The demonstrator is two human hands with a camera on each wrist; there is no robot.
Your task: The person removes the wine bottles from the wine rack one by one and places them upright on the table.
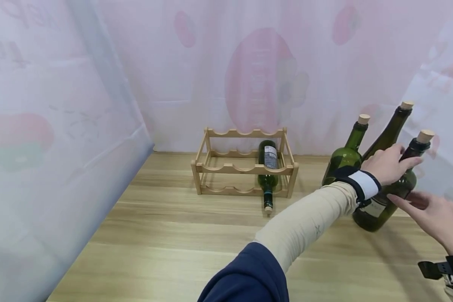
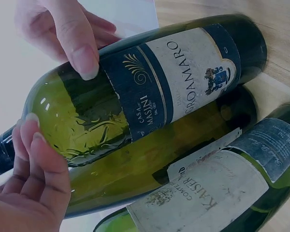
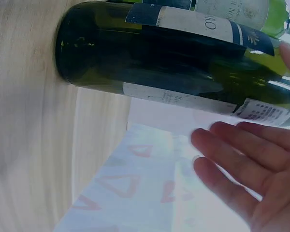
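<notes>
A dark green corked wine bottle (image 1: 375, 214) stands in front of two others at the right, its base close to the tabletop; contact there is unclear. My left hand (image 1: 386, 165) reaches across and grips it at the neck and shoulder, with curled fingers (image 2: 41, 164) against the glass. Beside the same bottle is my right hand (image 1: 438, 218). Its thumb (image 2: 84, 63) touches the bottle by the upper label edge, while its other fingers (image 3: 237, 154) extend, spread and apart from the glass. Behind are a green bottle (image 1: 345, 157) and a taller dark bottle (image 1: 390, 130), both corked.
A wooden wine rack (image 1: 230, 168) stands at the back middle of the wooden table (image 1: 166, 251). One bottle (image 1: 268, 182) lies in its right slot, neck toward me. Printed white sheeting (image 1: 196, 84) hangs behind and along both sides.
</notes>
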